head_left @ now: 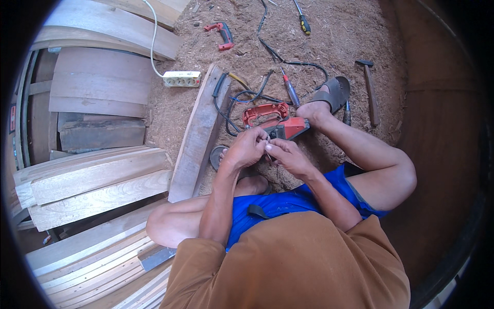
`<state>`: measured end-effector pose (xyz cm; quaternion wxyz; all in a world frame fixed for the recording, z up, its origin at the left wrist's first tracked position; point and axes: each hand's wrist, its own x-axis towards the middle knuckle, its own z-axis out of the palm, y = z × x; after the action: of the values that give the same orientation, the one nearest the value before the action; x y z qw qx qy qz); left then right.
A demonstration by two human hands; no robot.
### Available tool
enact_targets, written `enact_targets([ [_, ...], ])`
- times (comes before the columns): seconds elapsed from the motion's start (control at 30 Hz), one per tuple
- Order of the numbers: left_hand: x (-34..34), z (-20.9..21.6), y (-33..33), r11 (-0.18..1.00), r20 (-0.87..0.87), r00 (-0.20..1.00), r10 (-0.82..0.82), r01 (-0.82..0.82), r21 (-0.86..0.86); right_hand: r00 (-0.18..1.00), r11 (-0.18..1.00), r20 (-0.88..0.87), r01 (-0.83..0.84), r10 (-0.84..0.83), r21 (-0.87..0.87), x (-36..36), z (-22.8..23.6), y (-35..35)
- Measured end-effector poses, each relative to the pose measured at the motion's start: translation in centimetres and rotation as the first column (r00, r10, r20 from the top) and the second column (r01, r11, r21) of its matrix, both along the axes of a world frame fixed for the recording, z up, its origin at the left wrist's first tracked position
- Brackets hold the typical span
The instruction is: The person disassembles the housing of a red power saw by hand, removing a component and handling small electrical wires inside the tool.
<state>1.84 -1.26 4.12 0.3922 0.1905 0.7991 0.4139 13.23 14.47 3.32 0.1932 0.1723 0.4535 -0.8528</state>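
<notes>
My left hand (247,148) and my right hand (290,156) meet at the fingertips, both pinched closed. Between them is something small that I cannot make out, mostly hidden by the fingers. Just beyond them lies a red and black power tool (293,127), probably an electric planer, with its red handle housing (266,112) opened up. Black cables run loosely beside it. A screwdriver with a red and clear handle (290,88) rests behind the tool, near my right foot. Farther off, a separate red and black handle cover (225,37) lies on the sawdust.
A wooden plank (198,134) lies left of my hands, with stacked boards (98,175) beyond it. A white power strip (181,78) sits near the plank's far end. A hammer (371,95) lies at right; a black and yellow screwdriver (304,24) lies at the far side.
</notes>
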Motion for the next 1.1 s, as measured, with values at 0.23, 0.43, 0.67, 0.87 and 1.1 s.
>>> enact_targets([
  [0.23, 0.0, 2.1, 0.9, 0.979, -0.248, 0.965, -0.082, 0.032, -0.2, 0.98, 0.999, 0.196, 0.045, -0.046, 0.011, -0.2, -1.7, -1.0],
  [0.43, 0.1, 2.3, 0.6, 0.971, -0.387, 0.915, -0.116, 0.022, -0.239, 0.966, 0.99, 0.258, -0.057, 0.021, 0.133, -2.3, 0.3, -1.3],
  [0.67, -0.9, 2.7, 0.1, 0.984, -0.395, 0.916, -0.072, 0.002, -0.176, 0.992, 0.648, 0.127, -0.094, -0.004, 0.756, -3.1, -0.6, -2.1],
  [0.87, -0.8, 3.5, -0.9, 0.983, -0.11, 0.978, 0.178, -0.183, -0.032, 1.0, 0.685, -0.025, 0.026, -0.011, 0.728, -3.2, -0.6, -2.4],
  [1.1, -0.1, 4.4, -1.7, 0.979, -0.175, 0.964, 0.202, -0.198, 0.042, 0.952, 0.969, 0.244, 0.133, -0.183, 0.208, -3.2, 0.0, -3.0],
])
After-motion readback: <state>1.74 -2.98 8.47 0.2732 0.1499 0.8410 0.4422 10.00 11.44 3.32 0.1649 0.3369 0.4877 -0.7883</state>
